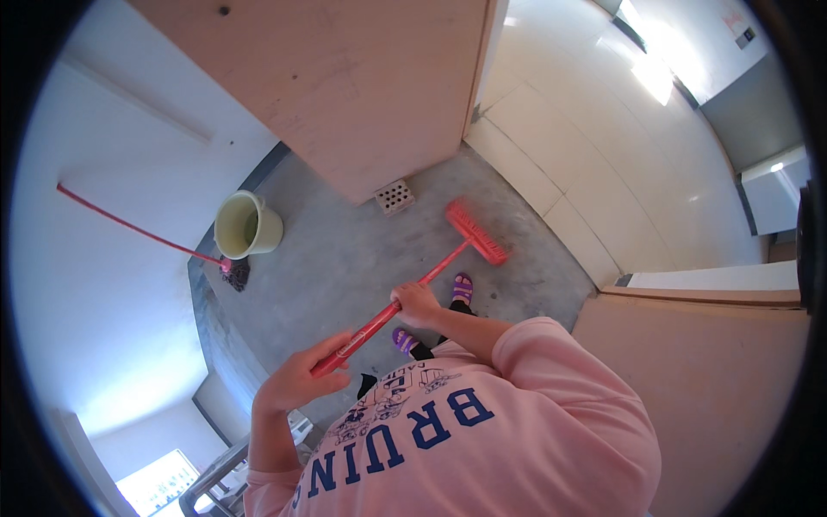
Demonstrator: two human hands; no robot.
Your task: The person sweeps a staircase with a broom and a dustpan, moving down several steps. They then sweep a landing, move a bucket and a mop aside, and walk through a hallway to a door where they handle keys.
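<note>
A red push broom [367, 330] slants across the view from my body toward the doorway. Around the upper end of its handle is my left hand [297, 381], with the thumb and fingers partly extended along the shaft. Lower down, my right hand [417, 305] is wrapped about the shaft. The broom's red bristle head [477, 231] rests on the grey concrete floor [336, 258], beyond my feet and close to the edge of the pale tiles. Its bristles look slightly blurred. My purple sandals [462, 288] stand just short of the broom head.
An open door [362, 84] stands ahead, with a perforated brick [394, 197] at its foot. A pale yellow bucket [249, 225] sits by the left wall, beside a red-handled mop [236, 274] leaning there. Pale tiled floor [575, 168] lies past the threshold. A metal frame [223, 468] is at lower left.
</note>
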